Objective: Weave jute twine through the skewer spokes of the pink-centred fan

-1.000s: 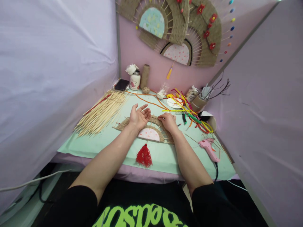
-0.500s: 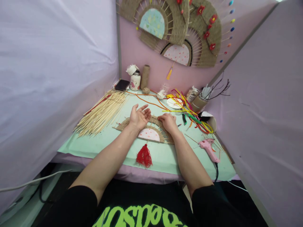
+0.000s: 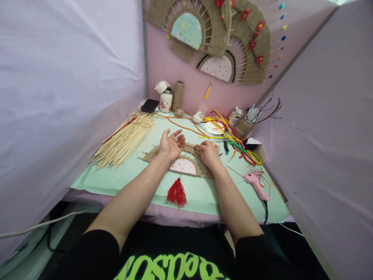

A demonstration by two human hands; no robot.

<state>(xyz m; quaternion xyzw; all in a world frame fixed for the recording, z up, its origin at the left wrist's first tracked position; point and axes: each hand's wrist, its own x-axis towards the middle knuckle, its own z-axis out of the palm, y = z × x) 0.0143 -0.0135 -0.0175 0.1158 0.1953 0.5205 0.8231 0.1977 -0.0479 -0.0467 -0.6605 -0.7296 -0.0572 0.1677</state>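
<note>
A half-round twine-woven fan [image 3: 148,154] lies on the table, with a pink-dotted white half disc [image 3: 184,166] at its centre. From its lower edge hangs a red tassel [image 3: 177,193]. My left hand [image 3: 172,144] rests over the fan's upper left part, palm turned up, fingers spread and holding nothing. At the upper right of the fan, my right hand [image 3: 209,153] has its fingers bent and pressed together near the woven band. Whatever is between those fingertips is too small to make out. My forearms and hands cover parts of the weave.
Bamboo sticks [image 3: 124,140] lie at left near a phone [image 3: 150,105]. A jar [image 3: 166,100], twine spool [image 3: 178,95] and twine ball [image 3: 179,112] stand behind. Coloured pipe cleaners [image 3: 230,134], green-handled pliers [image 3: 226,147] and a pink glue gun [image 3: 257,185] are at right.
My right hand has rolled slightly, its fingers still at the fan's upper right. My left hand stays palm up in place. The whole view has shifted a little.
</note>
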